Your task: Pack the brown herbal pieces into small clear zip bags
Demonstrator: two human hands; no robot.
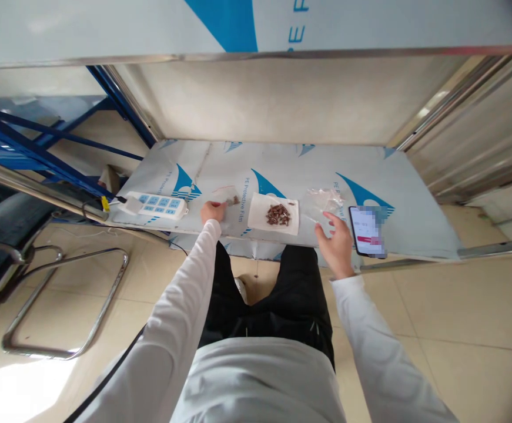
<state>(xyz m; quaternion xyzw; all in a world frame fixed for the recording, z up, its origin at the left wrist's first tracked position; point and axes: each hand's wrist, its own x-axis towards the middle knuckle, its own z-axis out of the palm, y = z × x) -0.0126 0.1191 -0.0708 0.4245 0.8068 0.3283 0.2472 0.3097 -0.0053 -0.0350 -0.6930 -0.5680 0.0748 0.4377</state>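
Observation:
My left hand (213, 212) is closed at the near edge of a small clear zip bag (224, 192) with a few brown pieces at its right end. The bag lies on the film-covered shelf. A white paper square (258, 214) lies between my hands, bearing a heap of small brown, capsule-like pieces (278, 215). Over the shelf's front edge, my right hand (337, 239) has its thumb and fingers apart and nothing visible in them. Just beyond its fingertips lie crumpled clear plastic bags (325, 200); whether the fingers touch them I cannot tell.
A phone (367, 230) with a lit screen lies right of my right hand. A white power strip (159, 205) with a plugged-in cord sits at the left. Above runs an upper shelf (106, 29). A metal-framed chair (68, 352) stands on the floor at left.

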